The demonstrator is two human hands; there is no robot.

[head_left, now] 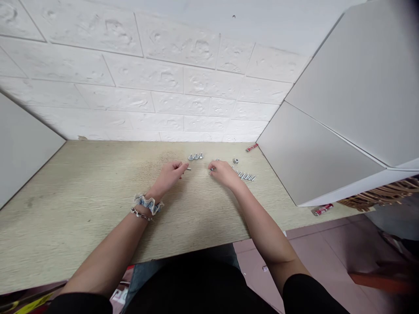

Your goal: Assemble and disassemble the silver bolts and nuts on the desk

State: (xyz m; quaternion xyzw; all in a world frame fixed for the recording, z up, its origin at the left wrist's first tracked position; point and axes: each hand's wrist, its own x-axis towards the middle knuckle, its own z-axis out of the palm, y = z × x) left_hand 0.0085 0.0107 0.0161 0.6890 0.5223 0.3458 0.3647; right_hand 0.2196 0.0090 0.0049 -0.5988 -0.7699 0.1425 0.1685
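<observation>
My left hand (170, 174) rests on the light wooden desk (81, 196) with its fingers pinched on a small metal bolt (188, 168) that sticks out to the right. My right hand (224, 172) lies a little to the right, fingers curled round a small metal piece (211, 169) at its fingertips. Just beyond the hands stand three small bolts in a row (195, 156). A single nut (235, 161) and a row of several bolts (246, 176) lie right of my right hand.
White brick-pattern wall (163, 87) runs behind the desk. Grey panels stand at the left (19, 148) and right (314, 157). A red marker (252, 148) lies at the back right corner. A red object (322, 209) lies at the desk's right edge. Pink floor tiles (327, 253) lie below.
</observation>
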